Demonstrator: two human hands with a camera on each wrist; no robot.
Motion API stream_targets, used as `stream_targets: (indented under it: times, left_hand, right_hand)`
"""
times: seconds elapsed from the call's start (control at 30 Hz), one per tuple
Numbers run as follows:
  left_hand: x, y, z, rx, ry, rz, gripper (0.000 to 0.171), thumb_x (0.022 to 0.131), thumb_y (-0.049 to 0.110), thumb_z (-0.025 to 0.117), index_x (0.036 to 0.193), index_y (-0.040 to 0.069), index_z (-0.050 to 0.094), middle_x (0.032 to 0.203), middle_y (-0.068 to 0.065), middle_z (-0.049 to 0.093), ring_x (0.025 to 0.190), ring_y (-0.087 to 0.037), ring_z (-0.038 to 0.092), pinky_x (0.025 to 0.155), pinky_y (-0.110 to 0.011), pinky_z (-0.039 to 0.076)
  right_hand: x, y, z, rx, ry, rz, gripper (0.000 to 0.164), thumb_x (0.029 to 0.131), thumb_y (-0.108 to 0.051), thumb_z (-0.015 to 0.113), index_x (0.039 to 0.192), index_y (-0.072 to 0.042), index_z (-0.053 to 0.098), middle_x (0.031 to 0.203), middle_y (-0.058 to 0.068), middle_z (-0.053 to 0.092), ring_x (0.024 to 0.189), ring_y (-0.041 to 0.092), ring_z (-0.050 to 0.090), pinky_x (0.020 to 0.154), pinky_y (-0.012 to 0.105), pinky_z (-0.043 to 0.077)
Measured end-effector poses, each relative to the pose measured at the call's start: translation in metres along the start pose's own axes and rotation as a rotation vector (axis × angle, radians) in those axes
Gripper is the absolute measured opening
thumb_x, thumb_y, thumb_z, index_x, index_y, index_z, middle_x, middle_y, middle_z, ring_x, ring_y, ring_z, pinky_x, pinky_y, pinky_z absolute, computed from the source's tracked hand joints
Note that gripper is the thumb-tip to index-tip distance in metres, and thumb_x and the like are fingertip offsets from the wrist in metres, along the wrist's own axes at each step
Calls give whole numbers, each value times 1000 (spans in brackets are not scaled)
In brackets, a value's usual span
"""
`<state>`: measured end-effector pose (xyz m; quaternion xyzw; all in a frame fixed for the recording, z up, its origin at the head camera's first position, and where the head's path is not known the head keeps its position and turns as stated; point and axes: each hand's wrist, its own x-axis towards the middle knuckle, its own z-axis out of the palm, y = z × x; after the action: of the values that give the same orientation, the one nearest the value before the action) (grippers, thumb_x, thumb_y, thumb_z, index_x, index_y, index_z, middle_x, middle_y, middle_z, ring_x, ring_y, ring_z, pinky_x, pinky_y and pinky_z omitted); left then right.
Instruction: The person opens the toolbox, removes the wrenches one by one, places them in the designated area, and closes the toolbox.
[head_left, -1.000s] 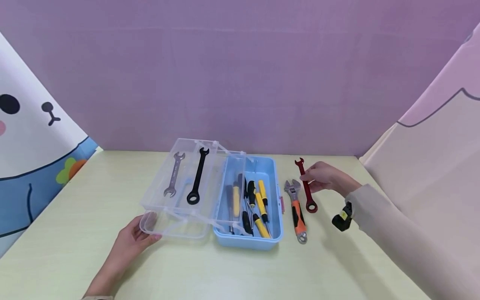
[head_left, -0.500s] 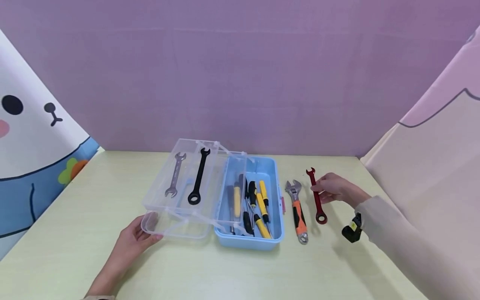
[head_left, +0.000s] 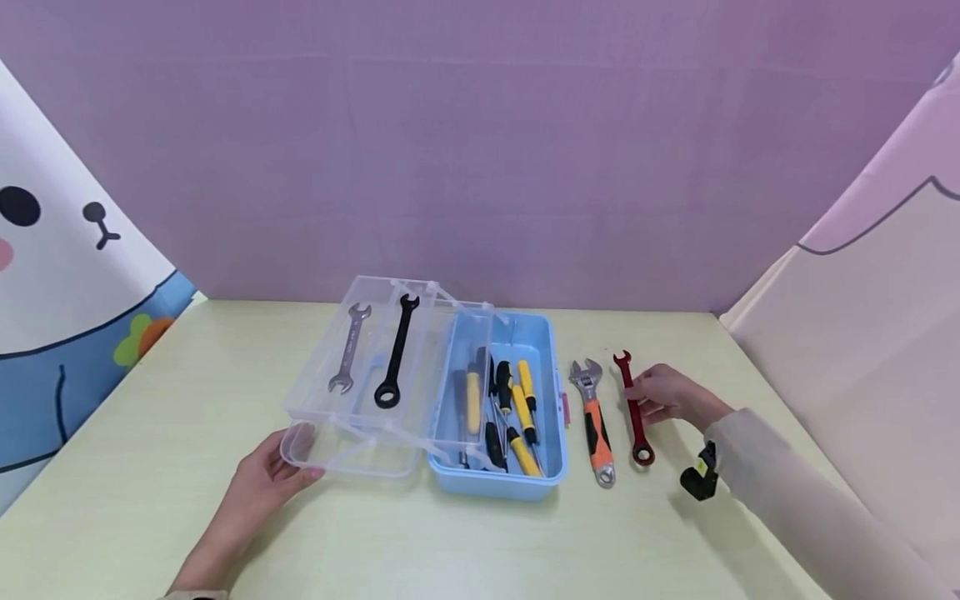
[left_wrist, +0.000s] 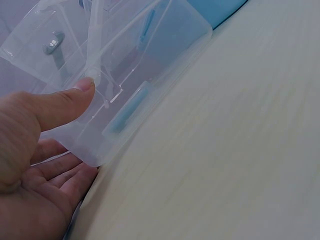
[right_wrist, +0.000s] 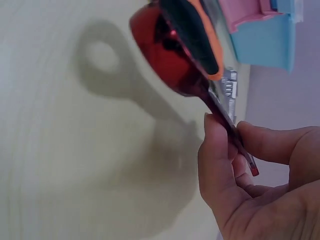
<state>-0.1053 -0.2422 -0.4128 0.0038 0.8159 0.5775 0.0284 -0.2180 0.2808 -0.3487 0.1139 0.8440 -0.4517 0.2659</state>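
My right hand [head_left: 667,394] pinches a red combination wrench [head_left: 636,425] between thumb and fingers. In the right wrist view this wrench [right_wrist: 167,52] is just above the table, its shadow beside it. Left of it lies an adjustable wrench [head_left: 597,429] with an orange and black handle. My left hand [head_left: 262,477] holds the near left corner of the toolbox's clear lid [head_left: 363,461]; in the left wrist view the thumb lies over the lid [left_wrist: 95,145], fingers below. On the clear tray [head_left: 311,400] lie a silver open-end wrench [head_left: 348,352] and a black combination wrench [head_left: 396,354].
The blue toolbox [head_left: 491,485] stands at mid table with several yellow and black screwdrivers [head_left: 523,412] inside, some seen through the clear plastic. A pink latch [head_left: 566,410] juts from its right side. A purple backdrop [head_left: 480,150] rises behind the table [head_left: 420,550].
My right hand has moved right and towards me with the red wrench, away from the adjustable wrench. The left hand has stayed at the lid.
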Motion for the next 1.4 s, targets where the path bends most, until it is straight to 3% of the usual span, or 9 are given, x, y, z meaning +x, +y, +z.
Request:
stream_targets:
  times: [0.4, 0.8, 1.4]
  left_hand:
    - [0, -1, 0, 15, -1, -22, 69, 85, 7, 71, 139, -11, 32, 141, -36, 37, 105, 14, 49, 84, -6, 47]
    - [1, 0, 0, -14, 5, 10, 66, 85, 5, 70, 138, -12, 33, 140, -37, 38, 100, 20, 45, 83, -4, 46]
    - [0, -1, -1, 22, 1, -19, 68, 85, 8, 70, 139, -10, 33, 141, -36, 38, 107, 10, 50, 84, -6, 47]
  right_hand:
    - [9, 12, 4, -35, 76, 62, 33, 95, -10, 55, 115, 9, 39, 81, 6, 54, 68, 15, 54, 64, 28, 57]
    - [10, 9, 7, -60, 91, 70, 27, 93, -8, 58, 108, 8, 42, 79, 6, 52, 63, 14, 53, 61, 27, 57]
    - [16, 5, 8, -171, 149, 110, 31, 89, -7, 64, 107, 12, 48, 82, 13, 57, 70, 19, 60, 66, 33, 60]
